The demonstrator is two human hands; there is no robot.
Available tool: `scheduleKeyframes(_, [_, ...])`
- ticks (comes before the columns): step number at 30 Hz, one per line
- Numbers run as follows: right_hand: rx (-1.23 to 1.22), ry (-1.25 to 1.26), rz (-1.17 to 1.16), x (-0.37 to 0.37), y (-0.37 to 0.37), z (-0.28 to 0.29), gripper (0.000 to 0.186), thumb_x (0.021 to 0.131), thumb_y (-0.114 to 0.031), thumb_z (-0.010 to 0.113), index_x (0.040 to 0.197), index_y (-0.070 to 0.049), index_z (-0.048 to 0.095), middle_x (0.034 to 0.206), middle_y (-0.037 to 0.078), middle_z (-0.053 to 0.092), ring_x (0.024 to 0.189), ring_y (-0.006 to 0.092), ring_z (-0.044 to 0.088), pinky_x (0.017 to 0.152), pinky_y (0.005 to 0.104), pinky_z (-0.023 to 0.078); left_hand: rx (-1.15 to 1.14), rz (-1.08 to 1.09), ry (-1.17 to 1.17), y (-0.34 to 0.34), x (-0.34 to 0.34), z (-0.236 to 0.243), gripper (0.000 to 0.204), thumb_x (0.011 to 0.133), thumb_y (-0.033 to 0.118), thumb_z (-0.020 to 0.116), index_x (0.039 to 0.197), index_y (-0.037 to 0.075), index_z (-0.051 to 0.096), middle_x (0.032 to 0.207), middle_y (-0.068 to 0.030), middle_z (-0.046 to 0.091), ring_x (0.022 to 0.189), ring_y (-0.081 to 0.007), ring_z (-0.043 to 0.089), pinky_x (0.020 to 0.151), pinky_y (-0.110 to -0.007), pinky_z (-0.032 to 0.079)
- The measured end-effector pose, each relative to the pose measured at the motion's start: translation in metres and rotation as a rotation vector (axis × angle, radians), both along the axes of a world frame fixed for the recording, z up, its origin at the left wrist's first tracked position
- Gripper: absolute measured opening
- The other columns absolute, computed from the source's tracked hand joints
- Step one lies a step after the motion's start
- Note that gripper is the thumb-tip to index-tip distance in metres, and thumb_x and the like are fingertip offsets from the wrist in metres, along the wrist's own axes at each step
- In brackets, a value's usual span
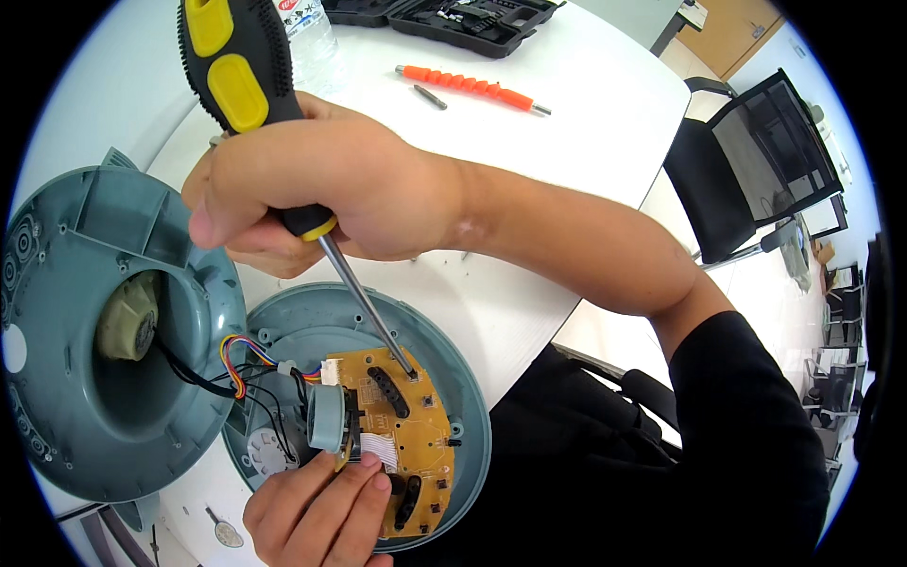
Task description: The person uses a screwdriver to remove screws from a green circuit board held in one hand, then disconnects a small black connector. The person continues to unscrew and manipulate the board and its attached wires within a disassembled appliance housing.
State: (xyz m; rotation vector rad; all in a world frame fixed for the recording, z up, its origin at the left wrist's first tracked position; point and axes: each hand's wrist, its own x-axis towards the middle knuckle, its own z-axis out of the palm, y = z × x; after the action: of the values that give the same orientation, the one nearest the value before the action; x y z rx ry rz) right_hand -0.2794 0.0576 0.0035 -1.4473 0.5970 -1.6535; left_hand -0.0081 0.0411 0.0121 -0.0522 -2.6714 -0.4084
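Observation:
My right hand point(312, 184) is wrapped round the black and yellow handle of a screwdriver point(364, 300). The steel shaft slants down, and its tip meets the upper edge of a tan circuit board point(420, 444) at a small dark spot. That board lies inside a round grey-green plastic housing point(470, 406). Below, my left hand point(321, 515) has its fingers closed at the board's left side, beside a white ribbon cable point(380, 449) and a grey ring-shaped part point(327, 418); the fingers partly hide what they grip. Coloured wires point(236, 364) run left from the board.
A larger grey-green housing point(71, 283) with a motor-like part point(129, 317) stands at the left, joined by wires. Farther back on the white table point(605, 113) lie an orange flexible shaft point(472, 87), a driver bit point(430, 96), a black tool case point(472, 24) and a clear bottle point(312, 47).

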Motion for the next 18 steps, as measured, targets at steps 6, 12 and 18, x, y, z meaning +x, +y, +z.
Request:
scheduleKeyframes(6, [0.079, -0.064, -0.004, -0.0006, -0.0012, 0.0041, 0.028, 0.085, -0.021, 0.063, 0.062, -0.007, 0.057, 0.058, 0.000, 0.051, 0.052, 0.0092, 0.045, 0.051, 0.0262, 0.039, -0.012, -0.032, -0.002, -0.0025, 0.0015, 0.0005, 0.057, 0.106, 0.046, 0.032, 0.096, 0.008, 0.073, 0.090, -0.0076, 0.075, 0.087, -0.0261, 0.072, 0.067, -0.035, 0.054])
scheduleKeyframes(12, [0.046, -0.013, -0.070, 0.0024, -0.0006, 0.0037, 0.029, 0.086, -0.022, 0.062, 0.061, -0.008, 0.056, 0.058, -0.002, 0.051, 0.053, 0.0082, 0.046, 0.053, 0.0248, 0.040, -0.002, -0.061, -0.027, -0.0072, 0.0041, -0.0010, 0.056, 0.106, 0.046, 0.032, 0.097, 0.009, 0.073, 0.091, -0.0077, 0.075, 0.086, -0.0254, 0.071, 0.067, -0.035, 0.054])
scheduleKeyframes(18, [-0.006, 0.073, -0.125, 0.0001, -0.0023, 0.0015, 0.030, 0.087, -0.023, 0.063, 0.061, -0.008, 0.056, 0.058, -0.002, 0.051, 0.053, 0.0073, 0.046, 0.053, 0.0247, 0.041, -0.028, -0.034, -0.041, -0.0033, 0.0060, 0.0010, 0.055, 0.107, 0.048, 0.030, 0.103, 0.012, 0.072, 0.095, -0.0061, 0.075, 0.089, -0.0239, 0.070, 0.070, -0.035, 0.053])
